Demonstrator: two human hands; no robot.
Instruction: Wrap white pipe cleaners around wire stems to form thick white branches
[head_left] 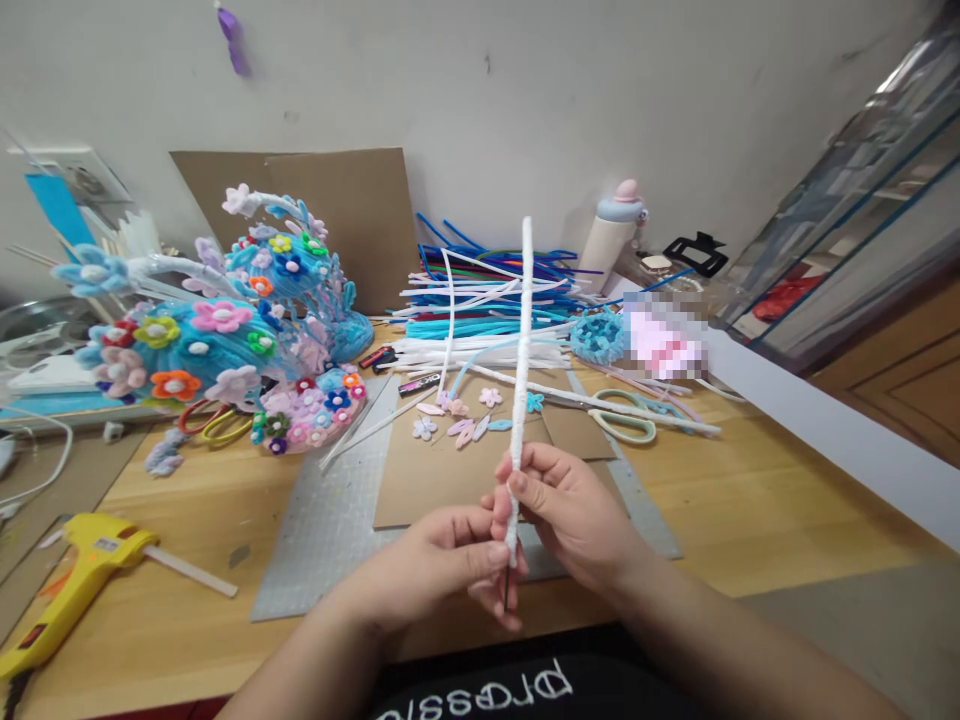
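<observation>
A long stem wrapped in white pipe cleaner (525,330) stands nearly upright in front of me, with a thin dark wire end showing at its bottom. My left hand (457,560) pinches it near the lower end. Just above, my right hand (570,505) grips the same stem between thumb and fingers. Beyond the hands, small pipe-cleaner flowers (490,397) and leaf shapes (465,432) in pink, lilac and blue lie on a piece of cardboard (427,490).
A grey cutting mat (300,560) lies under the cardboard. At left are a yellow glue gun (105,550) and flower-covered blue pieces (180,350). Bundled pipe cleaners (480,325) lie at the back, near a bottle (609,235). Green-handled scissors (622,425) rest at right.
</observation>
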